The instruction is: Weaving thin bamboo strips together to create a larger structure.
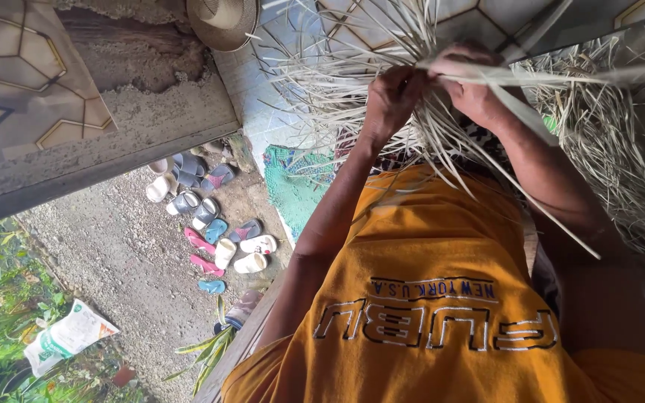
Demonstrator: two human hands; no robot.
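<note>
— What were the hands doing when you looked over?

— The left hand (393, 93) was closed around a gathered bunch of pale dried leaf strips (337, 89), fingers curled tight into it. The right hand (472, 82) sat just beside it, pinching one broad flat strip (531, 123) that ran down and away across the forearm.

— Where was the bundle?

— Held up in front of the orange shirt (427, 283), loose ends fanning out all round. More of the same stuff lay in a heap (621, 172) off to the right.

— How would it handle?

— Very light, I'd judge, springy and dry. Each strip probably bent easily but could crease or split if folded hard. Best gripped where they crossed, near the fists, not at the whippy tips.

— Anything else about?

— Sandals (210, 231) scattered on the gravel, a straw hat (222, 21) nearby.
</note>
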